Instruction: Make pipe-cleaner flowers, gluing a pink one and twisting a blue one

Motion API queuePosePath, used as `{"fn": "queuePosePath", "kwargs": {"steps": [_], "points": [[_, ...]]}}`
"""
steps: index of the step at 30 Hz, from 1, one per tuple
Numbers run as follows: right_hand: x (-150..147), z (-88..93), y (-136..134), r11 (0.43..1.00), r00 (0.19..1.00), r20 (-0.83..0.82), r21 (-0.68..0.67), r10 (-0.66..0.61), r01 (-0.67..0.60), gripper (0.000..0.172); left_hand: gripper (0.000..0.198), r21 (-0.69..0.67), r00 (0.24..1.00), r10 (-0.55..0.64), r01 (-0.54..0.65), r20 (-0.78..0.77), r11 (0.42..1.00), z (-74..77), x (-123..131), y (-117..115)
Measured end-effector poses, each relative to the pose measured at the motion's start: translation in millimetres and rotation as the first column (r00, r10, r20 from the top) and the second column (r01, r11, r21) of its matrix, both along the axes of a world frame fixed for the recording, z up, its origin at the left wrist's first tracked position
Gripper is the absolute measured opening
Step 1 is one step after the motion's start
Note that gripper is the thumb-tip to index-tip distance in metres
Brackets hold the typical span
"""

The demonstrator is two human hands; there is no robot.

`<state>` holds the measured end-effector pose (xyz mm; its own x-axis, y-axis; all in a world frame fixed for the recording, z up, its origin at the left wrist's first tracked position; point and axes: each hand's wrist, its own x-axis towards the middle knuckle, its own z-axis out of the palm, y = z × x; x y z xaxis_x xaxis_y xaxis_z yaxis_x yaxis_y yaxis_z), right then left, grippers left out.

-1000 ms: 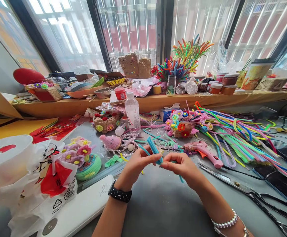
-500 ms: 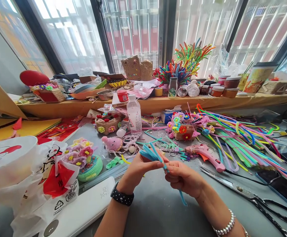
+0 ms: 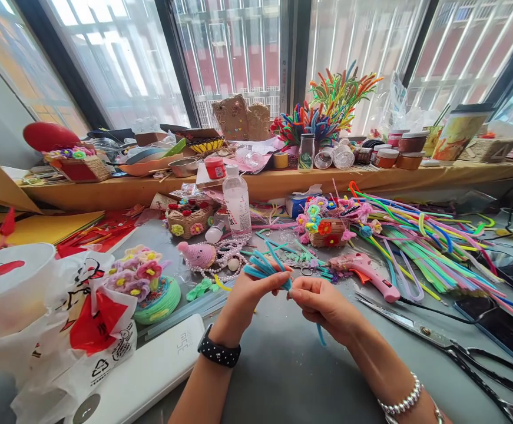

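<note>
A bundle of light-blue pipe cleaners [image 3: 262, 263], bent into loops, sticks out above my left hand [image 3: 256, 292], which is closed around its gathered base. Thumb and fingers of my right hand [image 3: 321, 306] pinch at that base, just right of the left fingertips. A single blue pipe cleaner end [image 3: 321, 335] hangs down below the right hand. Both hands are held over the grey table [image 3: 278, 377]. What exactly lies between the right fingertips is partly hidden.
Right of my hands lie a pink glue gun [image 3: 364, 274], large scissors [image 3: 428, 333] and many coloured pipe cleaners [image 3: 428, 259]. A plastic bottle [image 3: 237, 203] and a flower basket [image 3: 329, 231] stand behind. At left are a white power bank-like device [image 3: 145, 371] and a plastic bag [image 3: 101, 324].
My hands have shifted slightly, the right fingers drawing a little away from the left thumb. The loops look more spread, and the hanging end sits higher and further left.
</note>
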<state>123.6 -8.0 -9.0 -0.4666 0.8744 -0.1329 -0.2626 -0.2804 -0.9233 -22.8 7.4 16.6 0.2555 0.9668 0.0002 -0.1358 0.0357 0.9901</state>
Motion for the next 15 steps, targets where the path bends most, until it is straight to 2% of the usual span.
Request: {"fn": "queuePosePath", "kwargs": {"steps": [3,7,10,15], "points": [[-1.4,1.7,0.3,0.991,0.981,0.155,0.089,-0.118,0.105,0.026,0.017,-0.035,1.0,0.009,-0.009,0.005,0.999,-0.1,-0.1,1.5],[-3.6,0.3,1.0,0.932,0.908,0.321,0.325,-0.27,0.162,0.026,0.02,-0.095,0.999,0.035,-0.036,-0.016,0.995,-3.4,-0.7,3.7],[-5.7,-2.6,1.1,0.845,0.819,0.407,0.508,-0.406,0.166,0.023,0.02,-0.085,0.996,0.089,-0.091,-0.027,0.992,-7.6,-0.3,5.6],[-9.4,-7.0,-0.2,0.678,0.605,0.496,0.728,-0.623,0.101,0.02,0.021,-0.102,0.978,0.201,-0.206,-0.062,0.973,-14.1,1.2,8.8]]}}
